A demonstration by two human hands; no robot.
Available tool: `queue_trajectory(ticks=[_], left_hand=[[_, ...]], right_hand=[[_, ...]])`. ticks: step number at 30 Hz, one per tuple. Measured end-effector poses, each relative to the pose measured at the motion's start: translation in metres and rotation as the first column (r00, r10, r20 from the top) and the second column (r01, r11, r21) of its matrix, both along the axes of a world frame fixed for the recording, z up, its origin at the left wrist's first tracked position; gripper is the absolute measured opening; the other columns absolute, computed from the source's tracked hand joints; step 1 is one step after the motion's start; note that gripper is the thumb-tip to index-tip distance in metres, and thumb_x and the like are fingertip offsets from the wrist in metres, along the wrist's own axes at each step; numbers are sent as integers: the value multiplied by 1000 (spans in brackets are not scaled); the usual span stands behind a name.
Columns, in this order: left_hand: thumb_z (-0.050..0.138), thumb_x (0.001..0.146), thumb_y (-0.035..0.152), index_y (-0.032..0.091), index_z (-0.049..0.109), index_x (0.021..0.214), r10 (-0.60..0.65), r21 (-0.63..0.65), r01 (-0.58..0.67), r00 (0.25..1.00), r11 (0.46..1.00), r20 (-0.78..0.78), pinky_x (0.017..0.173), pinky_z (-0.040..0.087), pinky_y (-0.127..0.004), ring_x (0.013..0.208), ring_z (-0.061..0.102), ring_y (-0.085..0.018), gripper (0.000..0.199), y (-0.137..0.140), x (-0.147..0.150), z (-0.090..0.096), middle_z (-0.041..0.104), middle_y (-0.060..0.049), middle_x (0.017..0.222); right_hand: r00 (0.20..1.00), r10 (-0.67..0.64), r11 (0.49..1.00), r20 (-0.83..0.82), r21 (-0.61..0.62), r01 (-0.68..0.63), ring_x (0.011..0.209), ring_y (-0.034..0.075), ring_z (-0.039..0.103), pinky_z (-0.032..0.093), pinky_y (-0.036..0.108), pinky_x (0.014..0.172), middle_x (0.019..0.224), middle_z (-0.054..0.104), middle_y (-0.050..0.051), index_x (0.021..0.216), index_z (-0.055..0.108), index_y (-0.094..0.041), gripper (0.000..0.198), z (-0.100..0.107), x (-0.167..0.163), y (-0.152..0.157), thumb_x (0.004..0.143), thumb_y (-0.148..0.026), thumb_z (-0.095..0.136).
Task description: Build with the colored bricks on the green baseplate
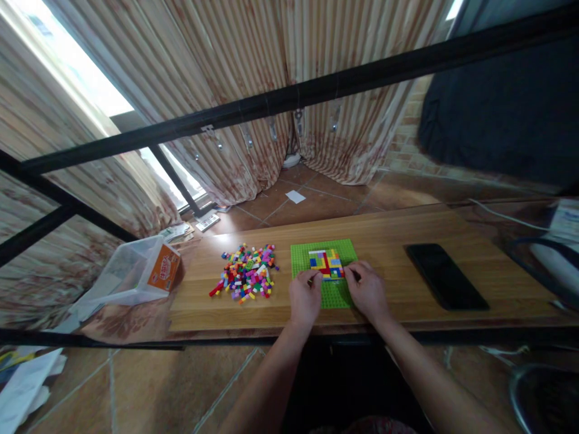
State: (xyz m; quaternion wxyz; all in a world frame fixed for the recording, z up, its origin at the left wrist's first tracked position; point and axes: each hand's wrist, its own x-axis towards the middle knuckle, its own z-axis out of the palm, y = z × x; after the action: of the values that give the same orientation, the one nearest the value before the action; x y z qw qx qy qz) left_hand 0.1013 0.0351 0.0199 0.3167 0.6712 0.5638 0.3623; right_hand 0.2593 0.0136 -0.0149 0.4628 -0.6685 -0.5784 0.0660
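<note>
A flat panel of multicoloured building bricks [326,260] sits on a green studded baseplate [301,256]. My left hand [306,295] is closed, its thumb and fingertips pressed at the panel's near left corner. At the near right edge of the panel, the fingers of my right hand [365,289] are pinched together against the bricks. Whether a separate small brick is in either pinch is hidden by the fingers. To the left of the baseplate lies a heap of loose bricks [248,272] in many colours.
The baseplate rests on a wooden board [380,241]. A black phone [446,276] lies to the right. At the left stands a clear plastic box [133,271] with an orange label. A dark metal bar [253,111] crosses in front of the curtains [226,66].
</note>
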Motion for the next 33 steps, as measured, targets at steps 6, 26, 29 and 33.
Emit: queue_trajectory(ticks=[6,26,29,33], left_hand=[[55,88,27,20,73,85,87,104,-92,995,990,52,72,48,-25,76,62,-13,19,-7,5,-11,70,-4,81],[52,90,31,20,72,89,66,79,-71,995,994,72,80,50,-28,84,65,-15,23,-11,8,-17,72,-4,89],[53,90,30,20,72,91,86,82,-88,996,993,18,81,49,-28,85,65,-15,21,-11,10,-17,72,-4,91],[54,89,27,20,72,91,95,93,-92,995,991,-32,81,49,-27,85,65,-15,19,-10,12,-15,72,-5,92]], right_hand=[[1000,8,1000,-4,-4,-8,76,19,59,44,31,72,80,63,7,72,59,-20,25,1,-1,-1,90,-31,46],[1000,10,999,-7,-33,-10,75,19,57,44,32,71,81,62,7,71,59,-20,29,4,-2,-1,91,-35,43],[1000,7,999,-2,-31,-7,76,19,57,44,32,72,80,62,7,72,59,-20,29,3,-2,-1,91,-35,43],[1000,7,1000,-20,-20,-8,77,19,58,44,31,73,81,63,7,73,60,-19,31,3,-1,-2,92,-37,43]])
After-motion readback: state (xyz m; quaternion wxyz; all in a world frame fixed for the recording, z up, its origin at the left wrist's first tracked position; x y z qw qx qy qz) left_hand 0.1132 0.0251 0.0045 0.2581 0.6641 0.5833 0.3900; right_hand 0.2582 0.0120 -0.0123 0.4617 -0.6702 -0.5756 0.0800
